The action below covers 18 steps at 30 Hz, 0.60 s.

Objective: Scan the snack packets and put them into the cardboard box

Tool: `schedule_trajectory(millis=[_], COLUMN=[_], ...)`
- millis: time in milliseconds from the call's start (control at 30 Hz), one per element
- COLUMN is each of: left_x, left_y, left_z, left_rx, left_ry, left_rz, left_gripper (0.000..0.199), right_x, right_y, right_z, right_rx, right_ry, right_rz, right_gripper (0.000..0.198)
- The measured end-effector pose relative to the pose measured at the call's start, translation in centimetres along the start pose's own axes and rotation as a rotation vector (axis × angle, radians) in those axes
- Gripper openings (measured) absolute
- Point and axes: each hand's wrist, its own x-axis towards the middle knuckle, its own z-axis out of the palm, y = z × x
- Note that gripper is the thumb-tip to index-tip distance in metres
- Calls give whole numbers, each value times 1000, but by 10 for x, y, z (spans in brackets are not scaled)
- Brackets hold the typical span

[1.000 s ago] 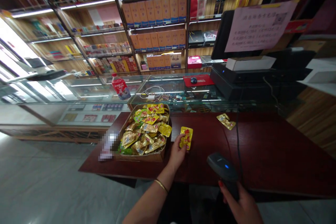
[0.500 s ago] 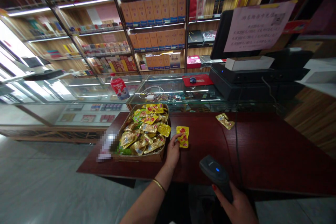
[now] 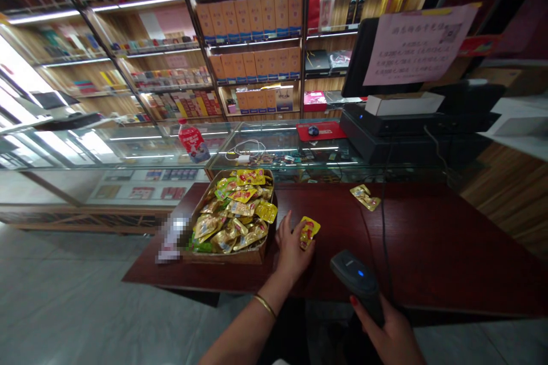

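My left hand [image 3: 294, 251] is over the dark red desk, its thumb and a finger closed on the lower left of a yellow snack packet [image 3: 309, 231] with red print. The other fingers stretch forward beside it. The packet's lower edge is hidden by the hand. Just to the left, a cardboard box [image 3: 244, 258] is heaped with gold, yellow and green snack packets [image 3: 231, 211]. My right hand [image 3: 391, 328] is wrapped round the handle of a black barcode scanner [image 3: 357, 282], which has a blue light on top and points up and left.
A lone gold packet [image 3: 365, 197] lies farther back on the desk [image 3: 436, 251], beside a black cable [image 3: 384, 228]. Behind are a glass counter [image 3: 274, 148] with a red bottle [image 3: 193, 141], a mouse [image 3: 313, 130] and a monitor [image 3: 362, 57] bearing a paper notice.
My left hand has shifted right and turned over the yellow packet, which has moved a little right and tilted. The scanner in my right hand has moved slightly right.
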Motion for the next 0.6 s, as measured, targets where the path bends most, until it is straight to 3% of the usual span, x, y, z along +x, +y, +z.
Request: schedule_trajectory(millis=[100,267,400,500,600], left_x=[0,2,6,10,12], left_y=[-1,-8,-12,-17,-23], left_z=[1,4,0,1,4], left_rx=[6,-272,-472,-637,-837], left_ry=[-56,26,106,130,136], left_rz=[1,-82,-238,-415,-492], left_gripper=[68,42,29,39,52], right_x=[1,5,2,-1,-1], right_y=[3,6,5,3,3], right_z=[-2,-6,-5,-3,0], right_rx=[11,31,42,48,54], right_ry=[-36,-67,-36,-8,6], right_rz=[5,-3,11,33,42], right_gripper=[49,48,47,46,46])
